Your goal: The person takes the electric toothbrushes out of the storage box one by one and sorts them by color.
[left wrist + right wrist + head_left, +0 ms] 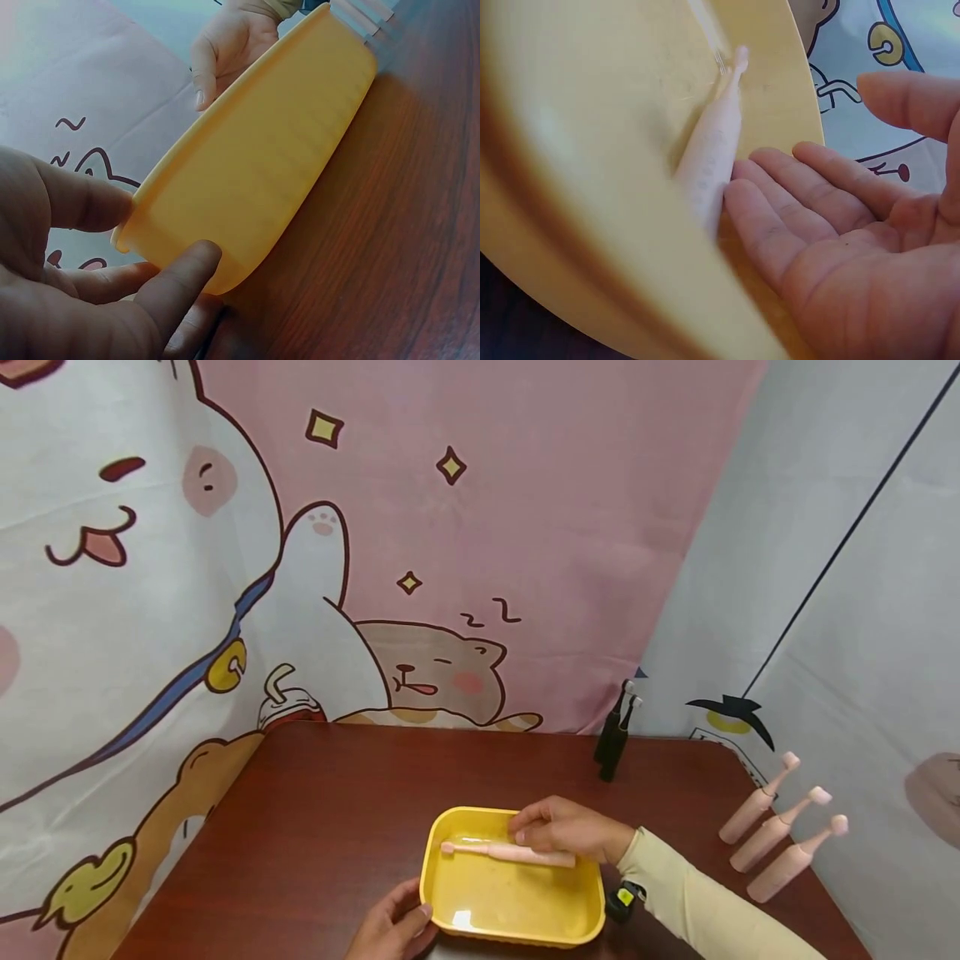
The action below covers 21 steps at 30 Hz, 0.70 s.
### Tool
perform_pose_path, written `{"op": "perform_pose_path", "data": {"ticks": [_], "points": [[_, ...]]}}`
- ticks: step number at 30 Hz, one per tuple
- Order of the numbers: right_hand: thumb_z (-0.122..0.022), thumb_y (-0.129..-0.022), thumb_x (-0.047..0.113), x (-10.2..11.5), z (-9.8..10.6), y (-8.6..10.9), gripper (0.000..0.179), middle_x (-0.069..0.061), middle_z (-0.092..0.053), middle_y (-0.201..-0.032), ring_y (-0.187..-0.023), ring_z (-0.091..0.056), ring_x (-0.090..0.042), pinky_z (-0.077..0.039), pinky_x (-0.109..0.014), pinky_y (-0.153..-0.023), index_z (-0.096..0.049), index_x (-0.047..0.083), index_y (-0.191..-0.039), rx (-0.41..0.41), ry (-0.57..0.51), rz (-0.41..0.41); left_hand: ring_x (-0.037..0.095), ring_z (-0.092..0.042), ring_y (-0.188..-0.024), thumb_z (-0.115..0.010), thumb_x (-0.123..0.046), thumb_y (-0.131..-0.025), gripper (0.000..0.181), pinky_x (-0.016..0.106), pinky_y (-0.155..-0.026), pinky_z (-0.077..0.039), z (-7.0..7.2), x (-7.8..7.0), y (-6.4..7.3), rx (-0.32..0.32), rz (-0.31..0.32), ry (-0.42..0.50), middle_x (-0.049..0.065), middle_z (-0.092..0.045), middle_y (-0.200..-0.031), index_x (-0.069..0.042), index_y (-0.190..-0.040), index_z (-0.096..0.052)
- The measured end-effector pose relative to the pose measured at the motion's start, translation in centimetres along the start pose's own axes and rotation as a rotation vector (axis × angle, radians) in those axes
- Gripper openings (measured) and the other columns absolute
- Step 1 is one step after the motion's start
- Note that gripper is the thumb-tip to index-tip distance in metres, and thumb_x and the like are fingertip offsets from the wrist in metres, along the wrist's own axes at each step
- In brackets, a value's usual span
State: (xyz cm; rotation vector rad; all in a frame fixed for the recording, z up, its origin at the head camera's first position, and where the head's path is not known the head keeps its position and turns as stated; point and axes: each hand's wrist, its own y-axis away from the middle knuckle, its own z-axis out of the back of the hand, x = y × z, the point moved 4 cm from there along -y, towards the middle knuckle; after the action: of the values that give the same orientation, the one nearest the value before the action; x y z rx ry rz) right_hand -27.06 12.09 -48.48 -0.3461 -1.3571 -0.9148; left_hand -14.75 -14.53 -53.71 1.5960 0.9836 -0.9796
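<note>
A yellow plastic basin [517,935] sits at the front of the table. My left hand [393,922] holds its near left corner, with the thumb on the outer wall and a finger at the rim, as the left wrist view shows. Inside the basin a pale pink electric toothbrush [525,853] lies along the far side, its brush head to the left. My right hand [570,828] reaches over the far right rim. In the right wrist view its fingers [761,217] are extended with the tips at the toothbrush handle [709,150], and the thumb stands apart.
Several more toothbrushes stand upright: three pink toothbrushes [772,843] at the table's right edge and two black toothbrushes [613,745] at the back right. A printed cat curtain [525,527] hangs behind the dark red wooden table [322,827].
</note>
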Motion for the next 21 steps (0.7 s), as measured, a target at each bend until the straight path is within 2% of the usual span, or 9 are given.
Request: {"op": "perform_pose_path", "data": {"ticks": [4,9,17,21], "points": [[-0.068,-0.093,0.021,0.1,-0.1,-0.1,0.039,-0.019,-0.068,-0.121,-0.106,-0.065,-0.027,-0.055,-0.043,-0.098,-0.066,-0.003,-0.122,0.045,-0.001,-0.038,0.026,-0.058,-0.117,-0.062,-0.014,-0.098,0.067,0.041,-0.095,-0.056,-0.1,0.0,0.0,0.007,-0.004,0.000,0.037,-0.044,-0.140,0.018,-0.145,-0.028],[-0.068,-0.092,0.017,0.1,-0.4,-0.1,0.034,-0.022,-0.071,-0.114,-0.097,-0.067,-0.022,-0.059,-0.033,-0.087,-0.068,-0.006,-0.117,0.128,-0.017,-0.043,0.024,-0.059,-0.115,-0.061,-0.012,-0.098,0.066,0.039,-0.095,-0.057,-0.2,-0.1,0.1,0.022,-0.026,0.004,0.036,-0.045,-0.137,0.019,-0.144,-0.026],[-0.068,-0.093,0.014,-0.8,-1.6,0.3,0.032,-0.023,-0.071,-0.112,-0.091,-0.067,-0.018,-0.061,-0.033,-0.084,-0.067,-0.009,-0.116,0.271,-0.054,-0.070,0.021,-0.060,-0.110,-0.061,-0.011,-0.097,0.064,0.036,-0.089,-0.059,-0.2,-0.1,0.3,0.030,-0.042,0.014,0.032,-0.048,-0.136,0.018,-0.144,-0.029],[-0.068,-0.092,0.012,-1.0,-2.1,0.5,0.032,-0.023,-0.071,-0.111,-0.090,-0.065,-0.016,-0.060,-0.031,-0.082,-0.066,-0.010,-0.116,0.307,-0.061,-0.070,0.020,-0.061,-0.108,-0.061,-0.011,-0.097,0.063,0.036,-0.087,-0.059,-0.2,-0.1,0.3,0.023,-0.038,0.017,0.030,-0.051,-0.135,0.018,-0.144,-0.030]]}}
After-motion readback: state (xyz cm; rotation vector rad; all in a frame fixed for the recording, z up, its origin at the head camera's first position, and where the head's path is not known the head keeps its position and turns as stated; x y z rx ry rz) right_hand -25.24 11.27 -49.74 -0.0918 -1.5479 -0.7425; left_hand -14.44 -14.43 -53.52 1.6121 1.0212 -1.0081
